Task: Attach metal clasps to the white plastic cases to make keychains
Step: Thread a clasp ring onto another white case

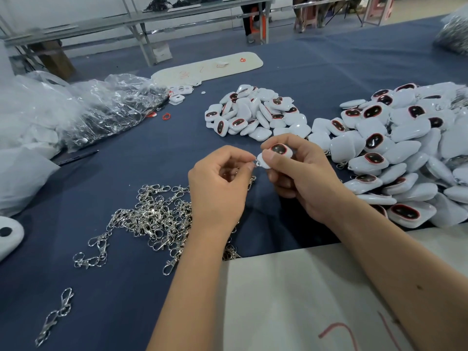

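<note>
My right hand point(301, 173) holds a white plastic case point(274, 154) with a dark, red-rimmed window, thumb on its front. My left hand point(220, 183) pinches a metal clasp point(255, 163) by its ring at the case's left corner; the rest of the clasp hangs below my fingers. A tangled heap of silver clasps point(154, 219) lies on the blue cloth under my left wrist. A small pile of white cases point(253, 112) sits beyond my hands, and a large pile of cases point(405, 153) fills the right side.
Crumpled clear plastic bags point(101, 107) lie at the left. Loose clasps point(55, 317) sit near the front left. A white sheet point(291, 300) with red marks covers the front edge. A long white board point(210, 68) lies at the back. A white part point(10, 236) sits at the left edge.
</note>
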### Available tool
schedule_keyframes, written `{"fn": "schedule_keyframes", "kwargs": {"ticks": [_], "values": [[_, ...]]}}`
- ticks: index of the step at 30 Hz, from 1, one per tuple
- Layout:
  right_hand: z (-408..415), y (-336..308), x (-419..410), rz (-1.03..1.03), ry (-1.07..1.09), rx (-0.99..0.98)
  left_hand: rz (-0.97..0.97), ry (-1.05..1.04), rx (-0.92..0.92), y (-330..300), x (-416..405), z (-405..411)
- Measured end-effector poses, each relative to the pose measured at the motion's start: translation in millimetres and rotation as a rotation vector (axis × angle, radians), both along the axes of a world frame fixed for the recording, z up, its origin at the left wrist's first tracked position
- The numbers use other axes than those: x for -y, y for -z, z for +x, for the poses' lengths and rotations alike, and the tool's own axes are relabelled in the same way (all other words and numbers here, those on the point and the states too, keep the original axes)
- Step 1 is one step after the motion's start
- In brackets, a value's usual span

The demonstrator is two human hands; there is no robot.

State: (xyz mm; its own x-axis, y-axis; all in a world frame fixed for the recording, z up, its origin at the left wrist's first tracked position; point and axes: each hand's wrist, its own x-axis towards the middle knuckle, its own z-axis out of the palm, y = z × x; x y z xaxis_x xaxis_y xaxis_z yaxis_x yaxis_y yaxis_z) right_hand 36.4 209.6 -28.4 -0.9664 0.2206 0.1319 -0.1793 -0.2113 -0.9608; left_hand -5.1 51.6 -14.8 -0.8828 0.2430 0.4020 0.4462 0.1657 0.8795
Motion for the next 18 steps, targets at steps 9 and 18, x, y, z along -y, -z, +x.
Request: {"fn": "schedule_keyframes", "kwargs": {"ticks": [9, 18], "values": [[1, 1, 3, 0.04, -0.011, -0.023, -0.238, 0.018, -0.23, 0, 9, -2], [2, 1, 3, 0.09, -0.058, -0.055, -0.246, 0.066, -0.144, 2, 11, -3]]}}
